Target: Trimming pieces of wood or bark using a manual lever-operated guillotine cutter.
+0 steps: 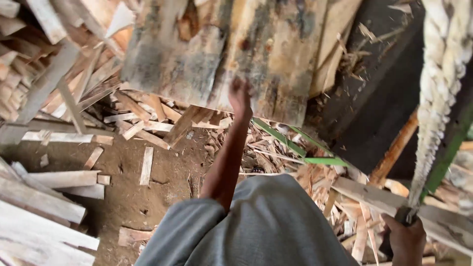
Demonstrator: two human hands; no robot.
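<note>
Left hand point(240, 97), grip unclear, touched weathered grey-tan wooden slab point(221, 54); right hand point(406, 240) clenched thick white twisted rope point(438, 98), apparently steadying.

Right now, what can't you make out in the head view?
- Left hand: motion-blurred against the big weathered wooden slab; whether it grips or only touches it is unclear.
- Slab's top end: cut off by the upper frame edge.
- Right hand: closed at the lower end of the thick white twisted rope; the dark end piece is mostly covered by the fingers.
- Rope's upper end: cut off at the top edge.
</note>
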